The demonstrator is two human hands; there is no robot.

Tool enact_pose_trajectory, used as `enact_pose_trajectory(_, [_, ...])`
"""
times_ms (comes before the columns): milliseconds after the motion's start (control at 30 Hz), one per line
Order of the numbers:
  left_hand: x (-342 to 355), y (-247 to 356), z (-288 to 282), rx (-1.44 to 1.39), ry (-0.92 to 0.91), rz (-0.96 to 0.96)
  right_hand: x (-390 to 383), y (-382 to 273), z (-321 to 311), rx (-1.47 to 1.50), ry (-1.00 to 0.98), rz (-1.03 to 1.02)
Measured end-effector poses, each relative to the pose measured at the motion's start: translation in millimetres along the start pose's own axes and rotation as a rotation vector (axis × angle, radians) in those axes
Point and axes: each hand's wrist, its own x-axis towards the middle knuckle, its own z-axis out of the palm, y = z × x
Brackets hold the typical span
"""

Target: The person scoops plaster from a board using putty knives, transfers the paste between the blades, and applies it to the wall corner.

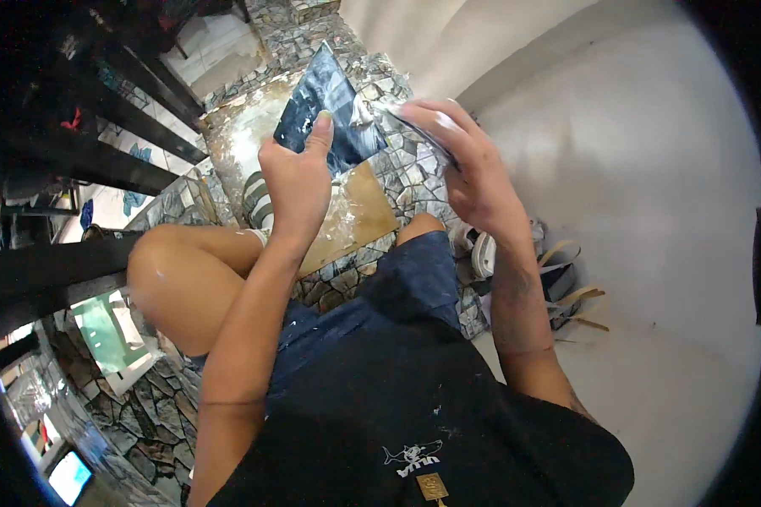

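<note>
A dark, flat, angular sheet [338,97], smooth where it is bare and cloudy with white paste elsewhere, is held up over the floor, near the middle of the scene toward the far side. Your left hand [298,182] grips its near left edge, the thumb pressed flat on the smeared face and the fingers tucked behind. A soft, ragged lump of white paste [362,112] clings to the sheet's right side, its surface wet-looking and uneven. Just to the right, your right hand [479,165] is closed around a thin, flat tool [429,139] with a dark edge, seen almost edge-on, so you cannot tell its full shape; white paste coats the fingers near its tip. Whether that tip touches the lump is unclear. Below the sheet, a tan, stiff, flat panel [374,196] lies on the floor, streaked with whitish smears, its straight edges cutting across the irregular grey stone paving [414,173]. A smooth, pale wall [634,186] curves up on the right, with thin tan straps [577,296] bunched at its foot. On the left stand straight, dark bars [114,156]. Your navy cloth shorts [418,270] carry small white flecks.
</note>
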Motion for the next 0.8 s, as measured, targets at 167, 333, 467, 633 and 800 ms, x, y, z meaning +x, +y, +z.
enact_pose_trajectory(167, [-1, -1, -5, 0.039, -0.004, -0.039, -7, 14, 48, -0.021, -0.096, -0.007])
enact_pose_trajectory(333, [11, -1, -6, -0.28, 0.086, -0.084, -20, -3, 3, 0.166, -0.335, 0.014])
enact_pose_trajectory(467, [12, -1, -1, -0.777, -0.101, -0.403, -20, 8, -12, 0.556, 0.174, 0.043])
enact_pose_trajectory(633, [6, -12, -2, -0.844, -0.198, -0.498, -10, 23, 35, 0.196, 0.06, -0.073])
enact_pose_trajectory(800, [17, -14, -4, -0.85, -0.229, -0.542, -72, 111, 72, 0.1, -0.166, 0.195])
